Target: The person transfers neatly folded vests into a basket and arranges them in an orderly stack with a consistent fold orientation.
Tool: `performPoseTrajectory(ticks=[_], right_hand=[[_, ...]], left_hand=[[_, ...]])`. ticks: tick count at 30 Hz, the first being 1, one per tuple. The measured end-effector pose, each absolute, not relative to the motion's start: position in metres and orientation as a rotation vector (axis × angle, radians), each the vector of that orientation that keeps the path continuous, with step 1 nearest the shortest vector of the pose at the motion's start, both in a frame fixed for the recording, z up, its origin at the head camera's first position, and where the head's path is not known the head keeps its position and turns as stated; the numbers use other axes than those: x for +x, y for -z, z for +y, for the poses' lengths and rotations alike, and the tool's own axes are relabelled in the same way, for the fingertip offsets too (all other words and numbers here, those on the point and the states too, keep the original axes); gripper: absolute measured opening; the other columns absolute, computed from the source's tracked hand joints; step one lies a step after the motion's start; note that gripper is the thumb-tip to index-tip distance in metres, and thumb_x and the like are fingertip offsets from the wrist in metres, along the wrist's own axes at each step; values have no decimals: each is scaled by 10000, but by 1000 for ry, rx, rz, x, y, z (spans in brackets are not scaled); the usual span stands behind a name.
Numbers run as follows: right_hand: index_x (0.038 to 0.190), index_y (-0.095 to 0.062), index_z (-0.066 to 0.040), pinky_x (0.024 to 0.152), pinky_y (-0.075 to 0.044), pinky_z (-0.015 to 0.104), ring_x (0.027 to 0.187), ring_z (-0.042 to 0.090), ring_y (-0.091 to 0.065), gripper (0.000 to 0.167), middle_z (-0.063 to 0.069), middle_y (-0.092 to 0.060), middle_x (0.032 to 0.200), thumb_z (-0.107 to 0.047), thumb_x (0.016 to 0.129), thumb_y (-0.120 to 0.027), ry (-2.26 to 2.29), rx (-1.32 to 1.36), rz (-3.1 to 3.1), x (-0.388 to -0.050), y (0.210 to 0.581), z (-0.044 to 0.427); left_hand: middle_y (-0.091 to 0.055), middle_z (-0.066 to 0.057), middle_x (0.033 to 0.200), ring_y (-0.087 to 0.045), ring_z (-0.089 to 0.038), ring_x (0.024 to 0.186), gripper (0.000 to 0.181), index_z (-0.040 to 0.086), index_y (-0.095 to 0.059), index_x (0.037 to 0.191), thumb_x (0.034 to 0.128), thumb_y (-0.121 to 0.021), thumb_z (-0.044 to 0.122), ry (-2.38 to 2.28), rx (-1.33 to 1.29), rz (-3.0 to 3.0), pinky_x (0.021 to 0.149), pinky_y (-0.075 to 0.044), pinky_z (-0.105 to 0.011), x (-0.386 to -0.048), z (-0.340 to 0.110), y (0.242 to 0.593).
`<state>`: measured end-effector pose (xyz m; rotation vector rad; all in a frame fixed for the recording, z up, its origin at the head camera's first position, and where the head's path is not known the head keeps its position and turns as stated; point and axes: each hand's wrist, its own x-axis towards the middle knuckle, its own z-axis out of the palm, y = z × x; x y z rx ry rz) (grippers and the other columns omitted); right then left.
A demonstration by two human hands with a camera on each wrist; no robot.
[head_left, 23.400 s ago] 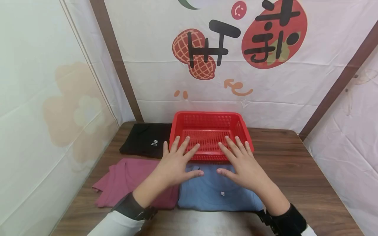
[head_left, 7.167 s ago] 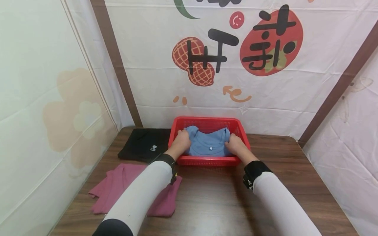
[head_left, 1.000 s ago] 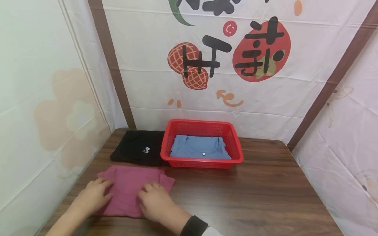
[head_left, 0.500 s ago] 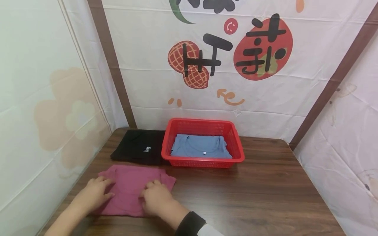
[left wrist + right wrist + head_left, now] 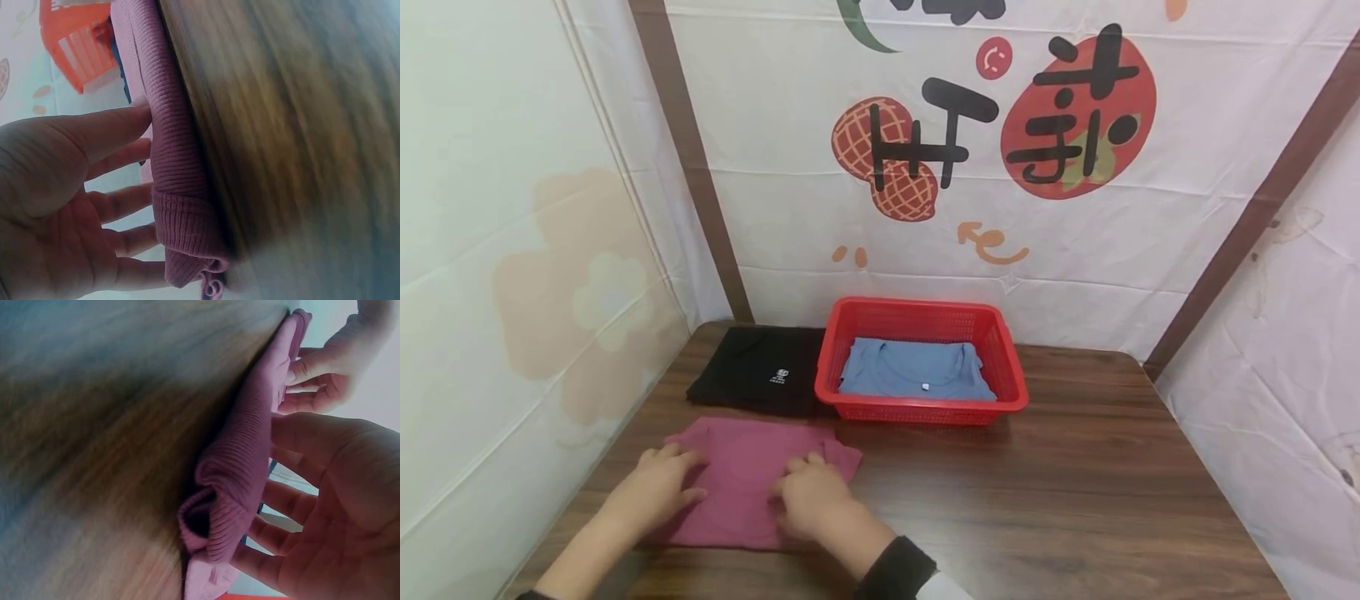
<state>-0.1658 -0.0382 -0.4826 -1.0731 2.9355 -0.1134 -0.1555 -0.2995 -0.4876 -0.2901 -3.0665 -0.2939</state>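
The folded maroon shirt (image 5: 737,479) lies on the surface (image 5: 1075,467), its flap (image 5: 844,457) jutting at 2 o'clock. The left hand (image 5: 651,492) touches its 9 o'clock side, the right hand (image 5: 812,496) its 3 o'clock side, fingers spread, gripping nothing. Pinching only the top layer could undo the fold; a trailing flap could snag on the red basket (image 5: 1003,358), at 2 o'clock, holding the blue shirt (image 5: 917,371). A sideways push could ruck the black shirt (image 5: 752,367), at 12.

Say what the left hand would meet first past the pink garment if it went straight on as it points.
Going forward and rightward over the pink garment, the left hand would likely meet the black garment, though depth is unclear.
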Motion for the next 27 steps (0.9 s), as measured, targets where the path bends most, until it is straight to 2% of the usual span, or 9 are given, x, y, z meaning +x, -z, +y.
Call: performPoseTrajectory(ticks=[4, 9, 19, 23, 27], right_hand=[[1070, -769, -441, 750, -504, 311, 1038, 137, -540, 281, -140, -628, 1080, -371, 800, -807, 128, -1059, 2919, -167, 482, -31], [1062, -780, -418, 767, -514, 329, 1048, 154, -538, 295, -133, -627, 1060, -354, 780, -836, 174, -1043, 2886, -166, 478, -21], [1021, -796, -351, 879, -496, 360, 1001, 165, -516, 275, -110, -619, 1021, -303, 762, -874, 303, -1003, 2839, -166, 471, 7], [1005, -800, -337, 886, -488, 362, 1000, 161, -514, 270, -115, -616, 1002, -278, 754, -879, 363, -982, 2823, -167, 470, 21], [1017, -803, -321, 916, -478, 381, 1025, 166, -511, 280, -115, -618, 1010, -246, 757, -876, 444, -954, 2786, -167, 469, 35]], left_hand=[[-621, -285, 1197, -564, -502, 1042, 519, 22, -696, 1214, 799, -851, 293, 290, -289, -3088, 903, -478, -684, -154, -291, 486], [-641, -215, 1122, -567, -419, 977, 502, 30, -704, 1186, 790, -860, 297, 254, -279, -3090, 873, -503, -627, -150, -279, 485], [-630, -154, 1039, -545, -356, 924, 477, 55, -701, 1178, 805, -854, 309, 235, -286, -3094, 786, -547, -557, -149, -248, 483], [-626, -168, 1070, -553, -411, 998, 476, 76, -699, 1182, 806, -854, 325, 239, -258, -3110, 679, -563, -616, -149, -235, 481], [-618, -189, 1118, -540, -489, 1104, 474, 97, -698, 1189, 816, -849, 346, 234, -216, -3143, 550, -524, -701, -148, -223, 479]])
